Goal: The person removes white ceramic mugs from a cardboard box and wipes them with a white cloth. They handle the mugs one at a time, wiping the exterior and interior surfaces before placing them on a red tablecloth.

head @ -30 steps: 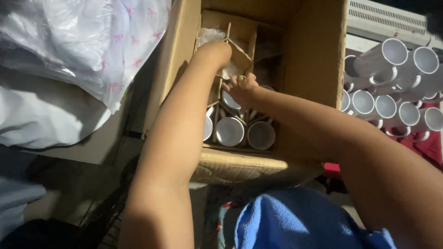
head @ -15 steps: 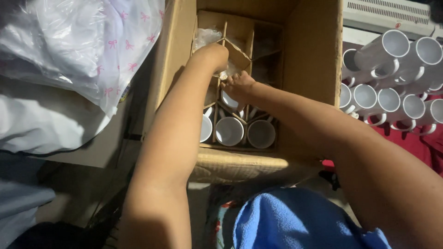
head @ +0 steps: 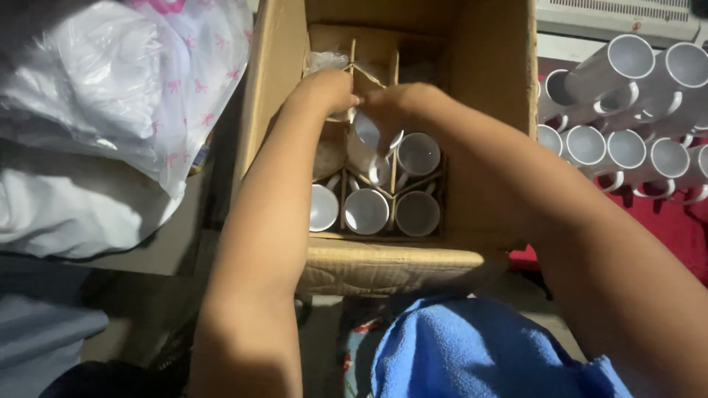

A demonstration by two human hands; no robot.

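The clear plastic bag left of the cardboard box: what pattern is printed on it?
Small pink bows on the clear plastic bag, seen in the head view.

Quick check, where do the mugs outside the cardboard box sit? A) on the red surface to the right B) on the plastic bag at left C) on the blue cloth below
A: the white mugs outside the cardboard box cluster on the red surface to its right.

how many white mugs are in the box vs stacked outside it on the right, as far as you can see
White mugs in the cardboard box, including the one the right hand is lifting: 5
White mugs stacked outside: at least 8, some cut off
Total: at least 13
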